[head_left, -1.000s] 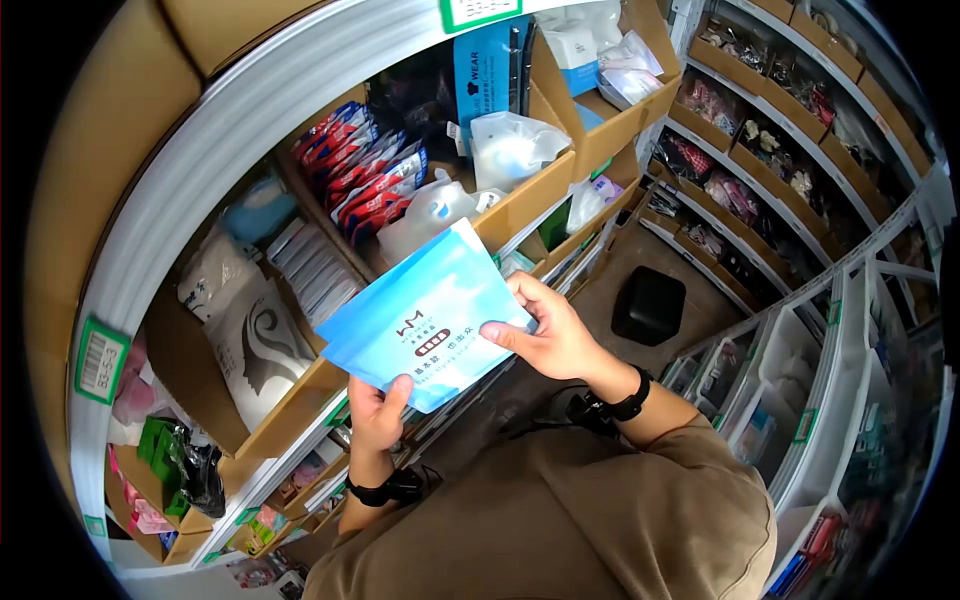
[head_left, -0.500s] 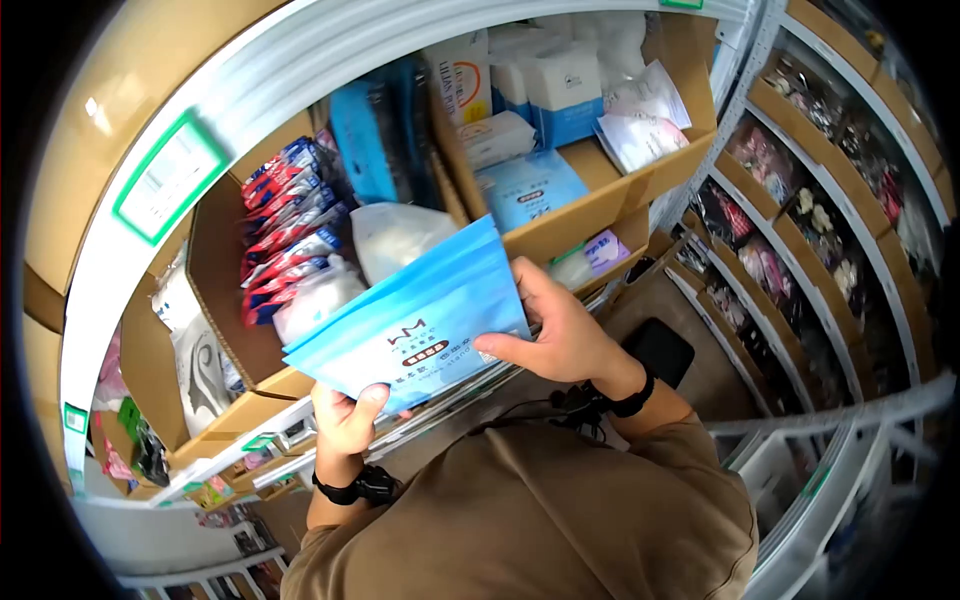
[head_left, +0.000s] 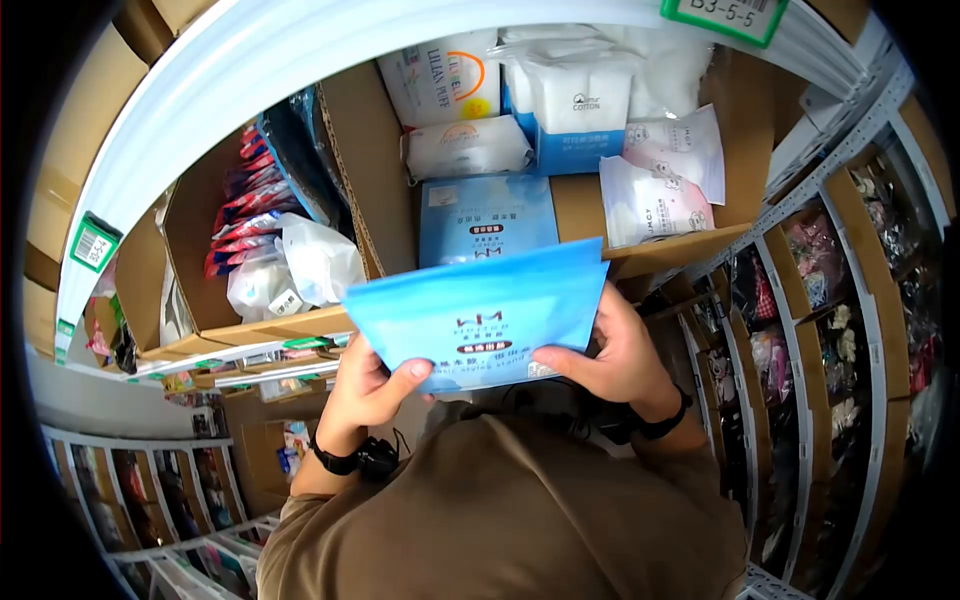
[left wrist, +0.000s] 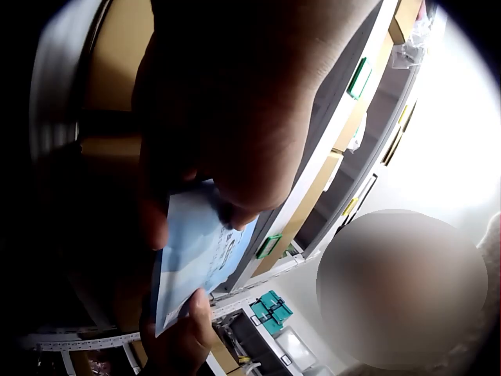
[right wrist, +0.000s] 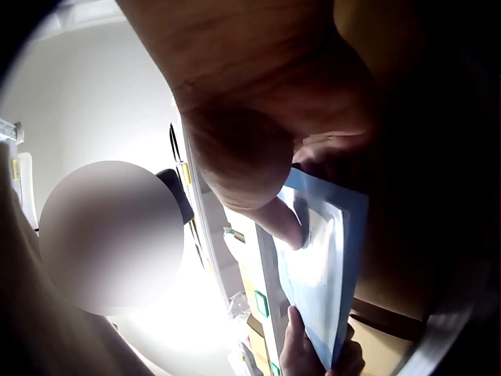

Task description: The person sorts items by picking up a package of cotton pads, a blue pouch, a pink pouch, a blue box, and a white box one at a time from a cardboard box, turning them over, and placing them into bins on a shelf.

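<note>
A light-blue flat pouch [head_left: 480, 310] with dark printing is held up in front of the person. The left hand [head_left: 378, 388] pinches its lower left corner, thumb on the printed face and fingers behind. At the lower right side the right hand [head_left: 615, 350] grips it the same way, thumb on the front. In the left wrist view the pouch [left wrist: 196, 243] runs between both hands; in the right wrist view the right thumb presses the pouch [right wrist: 313, 258]. Just behind it, a similar blue pack [head_left: 488, 215] lies flat in a cardboard box [head_left: 690, 245] on the shelf.
Cotton packs [head_left: 582, 105], a LILIAN PUFF bag [head_left: 440, 80] and white-pink packets [head_left: 655, 200] share that box. Red-and-blue packets [head_left: 250, 195] and translucent bags [head_left: 318, 260] fill the box to its left. Shelving with more boxes [head_left: 800, 270] stands at the right.
The view has shifted rightward along the shelf, so the box with the cotton packs and blue pack now lies ahead. The pouch has turned more level, still held by both hands.
</note>
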Available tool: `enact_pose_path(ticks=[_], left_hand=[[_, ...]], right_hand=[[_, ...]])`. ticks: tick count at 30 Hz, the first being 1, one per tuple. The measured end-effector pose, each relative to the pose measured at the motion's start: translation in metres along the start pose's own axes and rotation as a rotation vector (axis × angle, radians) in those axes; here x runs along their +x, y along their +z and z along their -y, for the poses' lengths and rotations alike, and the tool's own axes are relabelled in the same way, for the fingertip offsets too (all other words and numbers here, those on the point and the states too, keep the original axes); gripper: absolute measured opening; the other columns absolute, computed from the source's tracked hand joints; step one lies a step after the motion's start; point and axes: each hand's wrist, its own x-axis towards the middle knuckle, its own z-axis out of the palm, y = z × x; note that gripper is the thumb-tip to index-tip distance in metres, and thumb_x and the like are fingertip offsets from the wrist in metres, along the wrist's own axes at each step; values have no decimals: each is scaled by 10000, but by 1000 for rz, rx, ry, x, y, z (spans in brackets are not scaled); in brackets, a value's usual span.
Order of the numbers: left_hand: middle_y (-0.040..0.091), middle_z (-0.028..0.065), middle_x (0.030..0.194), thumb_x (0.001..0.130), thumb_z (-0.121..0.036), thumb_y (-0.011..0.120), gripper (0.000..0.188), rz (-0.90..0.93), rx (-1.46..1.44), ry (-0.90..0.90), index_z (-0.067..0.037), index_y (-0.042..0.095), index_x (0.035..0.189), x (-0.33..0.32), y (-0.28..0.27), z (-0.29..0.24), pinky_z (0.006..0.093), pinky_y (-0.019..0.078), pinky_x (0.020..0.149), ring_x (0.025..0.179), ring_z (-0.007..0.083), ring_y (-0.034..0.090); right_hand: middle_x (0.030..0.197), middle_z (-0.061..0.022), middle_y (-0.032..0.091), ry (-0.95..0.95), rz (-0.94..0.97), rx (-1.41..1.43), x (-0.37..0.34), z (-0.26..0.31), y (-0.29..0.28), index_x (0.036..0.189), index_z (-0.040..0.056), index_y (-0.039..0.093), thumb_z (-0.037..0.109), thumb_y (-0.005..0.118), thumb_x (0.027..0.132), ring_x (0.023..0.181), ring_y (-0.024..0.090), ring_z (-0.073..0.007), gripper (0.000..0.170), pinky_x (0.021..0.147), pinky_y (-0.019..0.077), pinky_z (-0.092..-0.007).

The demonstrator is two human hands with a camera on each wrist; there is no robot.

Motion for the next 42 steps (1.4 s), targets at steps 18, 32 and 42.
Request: enact_pose_path(ticks=[18,32,42], left_hand=[[648,154,757,871,-188,702,333,157,514,328,-21,605,1143,11,23,-2,370,508,595,638,338,636],[558,224,1252,875,34,625,257,-435,243,535,28,531,1115,53,19,-31,272,561,769,1035,229,646],[643,178,1105,853,-7,651,181,-248,709,524,8,561,1009,45,15,-37,316,514,733,859,275,642]], right_hand=[[1056,-135,656,-124,221,-612,20,83,-42,1221,35,514,81,801,719,937,660,-282,580,837,526,-364],[836,-13,624,-39,136,-960,113,147,-45,999,43,594,3,737,774,761,586,-71,270,681,481,-253],[1079,-86,639,304,-235,-444,167,84,-67,1287,11,485,167,759,824,939,628,-163,561,782,509,-320]])
